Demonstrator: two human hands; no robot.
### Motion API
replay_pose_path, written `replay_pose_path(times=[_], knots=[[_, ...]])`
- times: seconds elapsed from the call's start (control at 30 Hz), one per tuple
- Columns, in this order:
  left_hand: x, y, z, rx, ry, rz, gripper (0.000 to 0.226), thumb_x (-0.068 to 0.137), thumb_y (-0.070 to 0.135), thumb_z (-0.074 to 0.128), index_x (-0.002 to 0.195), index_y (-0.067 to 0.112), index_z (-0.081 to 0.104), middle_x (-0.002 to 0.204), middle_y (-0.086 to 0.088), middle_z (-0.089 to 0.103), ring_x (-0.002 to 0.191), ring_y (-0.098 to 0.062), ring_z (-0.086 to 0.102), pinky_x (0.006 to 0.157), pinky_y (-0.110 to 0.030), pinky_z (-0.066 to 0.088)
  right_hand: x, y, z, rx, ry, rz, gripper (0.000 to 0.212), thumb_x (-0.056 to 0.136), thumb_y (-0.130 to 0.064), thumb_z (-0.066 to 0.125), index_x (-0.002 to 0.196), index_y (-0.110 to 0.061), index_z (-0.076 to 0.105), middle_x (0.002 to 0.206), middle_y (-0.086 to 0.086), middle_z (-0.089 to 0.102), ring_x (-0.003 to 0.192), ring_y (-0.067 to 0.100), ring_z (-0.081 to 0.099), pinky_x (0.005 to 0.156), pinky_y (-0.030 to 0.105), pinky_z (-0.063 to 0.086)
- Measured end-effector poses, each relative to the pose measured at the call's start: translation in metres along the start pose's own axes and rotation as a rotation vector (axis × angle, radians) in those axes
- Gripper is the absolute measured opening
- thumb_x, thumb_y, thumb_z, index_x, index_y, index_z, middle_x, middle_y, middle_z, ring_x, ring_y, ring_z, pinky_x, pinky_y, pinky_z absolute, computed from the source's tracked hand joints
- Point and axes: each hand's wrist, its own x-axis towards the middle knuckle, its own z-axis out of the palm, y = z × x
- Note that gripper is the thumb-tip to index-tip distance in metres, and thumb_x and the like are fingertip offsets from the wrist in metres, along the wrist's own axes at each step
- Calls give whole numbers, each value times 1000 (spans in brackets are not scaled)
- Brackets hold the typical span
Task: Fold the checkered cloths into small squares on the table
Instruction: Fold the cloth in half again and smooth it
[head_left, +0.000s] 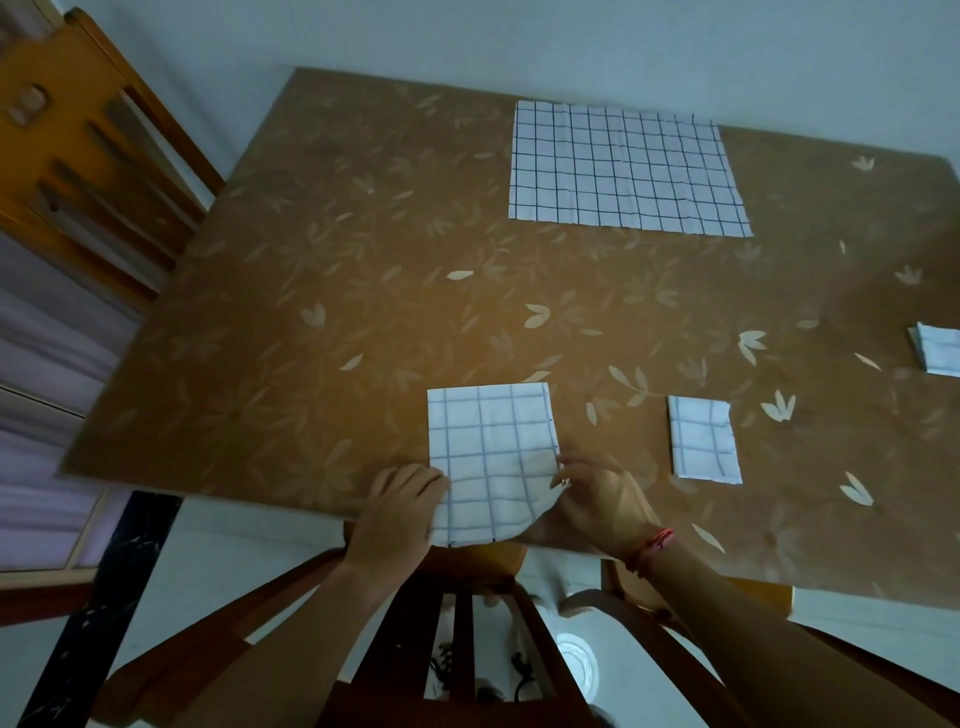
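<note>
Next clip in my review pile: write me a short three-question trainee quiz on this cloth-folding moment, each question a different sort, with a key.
1. True or false: the large unfolded white checkered cloth at the far side of the brown leaf-patterned table is being touched by a hand.
2. Multiple choice: the half-folded checkered cloth at the near table edge is held by A) the left hand only, B) the right hand only, C) both hands.
3. Fill in: the small folded checkered square lies to the ____ of the cloth being worked on.

Key: 1 false; 2 C; 3 right.
</note>
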Motion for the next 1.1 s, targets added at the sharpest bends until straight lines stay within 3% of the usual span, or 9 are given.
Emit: replay_pose_path(times=[0.1,0.2,0.27,0.47,0.6,0.67,0.77,0.93,1.1], knots=[[0,-4,1,-1,8,-18,48,65,-3,76,109,14,69,108,0,68,105,-20,61,92,-38,47,4,0,2,-9,-26,22,22,83,-21,64,103,-14,71,107,1,72,99,22,64,79,25,48],[0,-10,4,-21,39,-43,31,78,11,60,107,17,68,107,4,68,105,-17,60,96,-30,35,9,-4,-2,24,-47,92,11,88,-24,58,91,-14,62,83,2,67,82,23,60,64,30,40],[3,-12,4,-40,47,-55,29,79,16,51,103,19,68,103,6,69,102,-13,56,92,-26,30,13,-6,-4,67,-38,90,10,90,-26,55,89,-16,54,79,3,66,76,23,60,63,35,46],[12,-16,5,-88,48,-62,39,62,-4,78,94,18,69,95,5,69,98,-14,53,86,-28,31,22,4,-5,22,-132,44,19,82,-26,63,98,-18,58,92,5,69,83,25,64,68,34,52],[18,-18,2,-118,35,-134,15,81,14,66,95,18,71,92,6,69,95,-16,59,88,-31,40,26,12,-4,59,-153,34,15,82,-20,69,97,-17,66,94,1,71,85,20,67,67,20,49],[25,-17,-1,-125,18,-198,22,91,27,50,89,19,71,82,7,66,87,-15,59,84,-35,45,32,8,-4,51,-134,88,14,90,-27,62,100,-16,66,89,-2,73,76,14,67,61,9,43],[36,-14,-4,-197,-7,-323,14,94,26,54,85,19,62,75,7,60,78,-14,54,84,-40,46,41,7,-2,98,-98,142,29,91,-31,60,115,-15,61,95,1,73,82,18,69,69,22,54],[46,-8,-6,-272,-6,-465,26,93,26,58,119,20,57,91,3,60,92,-18,54,86,-35,45,56,11,4,111,-64,234,25,88,-34,61,107,-19,56,82,-3,69,72,18,66,66,36,55],[51,-8,-6,-252,-7,-481,43,92,22,61,134,18,50,82,11,55,88,-12,48,92,-38,41,68,15,13,114,-56,291,23,87,-35,61,106,-24,57,73,-10,62,72,18,62,65,34,51]])
